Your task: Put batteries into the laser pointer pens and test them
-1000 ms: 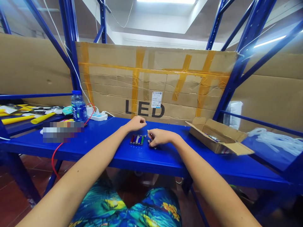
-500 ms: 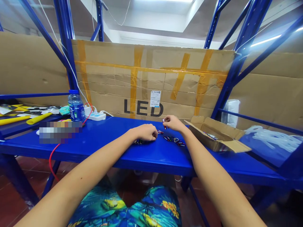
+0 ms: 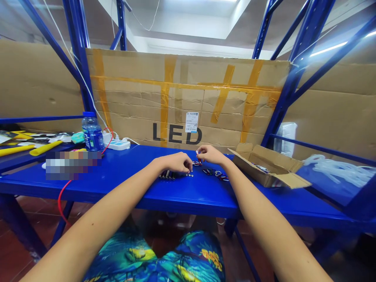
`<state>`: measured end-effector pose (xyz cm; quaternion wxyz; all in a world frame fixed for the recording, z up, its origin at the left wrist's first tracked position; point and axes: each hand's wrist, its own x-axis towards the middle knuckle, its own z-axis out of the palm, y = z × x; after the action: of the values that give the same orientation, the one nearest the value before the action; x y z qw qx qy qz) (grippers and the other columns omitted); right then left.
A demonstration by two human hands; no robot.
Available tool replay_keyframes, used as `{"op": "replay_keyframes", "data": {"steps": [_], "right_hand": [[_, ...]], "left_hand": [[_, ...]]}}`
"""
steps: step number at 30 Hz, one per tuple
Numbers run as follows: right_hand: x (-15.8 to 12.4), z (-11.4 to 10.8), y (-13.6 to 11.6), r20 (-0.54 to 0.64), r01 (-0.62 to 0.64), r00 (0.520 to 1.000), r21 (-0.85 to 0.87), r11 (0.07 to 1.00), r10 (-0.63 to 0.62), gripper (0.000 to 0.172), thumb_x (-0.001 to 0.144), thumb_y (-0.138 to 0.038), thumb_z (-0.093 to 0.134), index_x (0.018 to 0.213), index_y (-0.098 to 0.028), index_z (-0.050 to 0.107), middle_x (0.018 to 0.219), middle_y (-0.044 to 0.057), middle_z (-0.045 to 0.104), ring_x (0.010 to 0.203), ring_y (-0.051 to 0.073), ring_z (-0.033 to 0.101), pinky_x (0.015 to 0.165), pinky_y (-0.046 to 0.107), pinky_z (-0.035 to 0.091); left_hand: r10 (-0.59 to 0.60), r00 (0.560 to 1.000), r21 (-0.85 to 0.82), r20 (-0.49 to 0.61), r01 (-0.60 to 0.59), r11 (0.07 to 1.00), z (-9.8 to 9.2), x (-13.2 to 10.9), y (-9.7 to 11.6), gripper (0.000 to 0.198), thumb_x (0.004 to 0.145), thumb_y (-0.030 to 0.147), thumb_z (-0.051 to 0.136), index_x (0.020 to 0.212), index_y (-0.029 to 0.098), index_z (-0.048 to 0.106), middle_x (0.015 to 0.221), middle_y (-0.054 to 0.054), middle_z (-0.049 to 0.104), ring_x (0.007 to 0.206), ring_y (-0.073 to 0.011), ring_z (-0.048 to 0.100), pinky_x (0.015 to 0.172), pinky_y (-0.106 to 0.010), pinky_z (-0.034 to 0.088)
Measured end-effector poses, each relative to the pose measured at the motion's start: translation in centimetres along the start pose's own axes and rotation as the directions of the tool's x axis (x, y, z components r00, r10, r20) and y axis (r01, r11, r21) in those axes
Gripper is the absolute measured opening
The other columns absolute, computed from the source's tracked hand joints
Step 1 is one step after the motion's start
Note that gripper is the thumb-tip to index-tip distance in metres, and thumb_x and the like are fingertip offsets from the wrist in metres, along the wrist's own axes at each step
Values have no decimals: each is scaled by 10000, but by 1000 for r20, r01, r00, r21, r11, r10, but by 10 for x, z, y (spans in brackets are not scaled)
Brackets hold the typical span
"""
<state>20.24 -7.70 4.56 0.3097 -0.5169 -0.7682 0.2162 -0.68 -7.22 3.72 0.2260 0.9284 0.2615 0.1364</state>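
My right hand is raised a little over the blue table and pinches a small red-and-white piece, too small to name. My left hand is low at the tabletop, its fingertips drawn together above several tiny silver pieces. Whether anything is between those fingertips is hidden. Under and beside the left hand lie several short dark cylinders in a row. Dark, red and silver loop-shaped pieces lie below the right hand, and another small one sits between the hands.
An open cardboard box with some metallic pieces inside stands at the right. To the left are a blue-capped bottle, a white power strip and a red cable. A large cardboard sheet closes off the table's back.
My left hand has lifted slightly and shifted left, uncovering the tiny silver pieces and more of the dark cylinders. My right hand, still pinching the red-and-white piece, has come a little left.
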Motion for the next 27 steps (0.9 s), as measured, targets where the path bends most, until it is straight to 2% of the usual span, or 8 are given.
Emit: {"op": "replay_keyframes", "data": {"steps": [6,12,14,16,18,20,22,27], "right_hand": [[-2,1,-4,15,9,1000,-7,1000,-9,159,712,-163,594,863,-121,624,641,10,635,576,110,543,552,215,416],[0,4,0,100,131,985,91,987,-140,94,721,-218,580,778,-145,595,653,0,625,606,116,553,587,229,429],[1,6,-1,109,156,980,117,981,-169,77,731,-220,570,775,-157,572,655,-1,628,617,122,563,601,234,440],[1,8,-2,112,170,977,120,978,-183,64,752,-209,544,794,-164,559,685,5,645,616,119,559,607,237,444],[-1,11,-5,137,169,973,113,979,-184,69,778,-198,519,828,-166,554,736,16,667,608,112,543,601,234,441],[-2,14,-9,175,159,968,116,980,-178,88,802,-198,510,869,-164,556,755,19,671,597,106,527,588,229,436],[-4,16,-12,196,152,965,135,979,-176,107,818,-201,513,906,-161,558,740,11,659,586,100,516,581,224,434],[-2,18,-10,193,167,960,188,968,-203,112,825,-229,542,913,-162,562,739,8,661,573,101,516,576,233,438]], "left_hand": [[-55,997,83,56,51,995,1,0,-6,118,645,212,728,758,208,761,717,-8,724,657,-161,622,607,-247,408],[-99,993,142,62,90,986,0,0,-3,72,646,187,703,717,186,708,689,-5,697,632,-150,587,581,-246,381],[-108,994,148,-2,107,983,-5,-2,-1,59,652,174,688,711,173,684,690,-4,687,622,-136,569,579,-240,374],[-70,987,154,-147,92,984,-10,-3,-2,56,693,188,663,740,159,673,713,-16,683,642,-130,568,600,-237,383],[-3,939,141,-343,55,988,-15,-2,-5,94,749,221,636,792,144,667,739,-32,681,678,-132,578,634,-237,403],[59,876,125,-479,2,992,-17,0,-8,124,793,240,611,834,133,660,748,-39,678,702,-131,589,665,-237,422],[115,852,130,-511,-56,990,-16,2,-11,117,811,230,602,850,133,655,753,-34,682,707,-126,600,677,-234,435],[217,849,214,-482,-126,969,-10,5,-13,88,809,173,601,852,148,674,787,-26,708,733,-127,621,678,-233,441]]}}
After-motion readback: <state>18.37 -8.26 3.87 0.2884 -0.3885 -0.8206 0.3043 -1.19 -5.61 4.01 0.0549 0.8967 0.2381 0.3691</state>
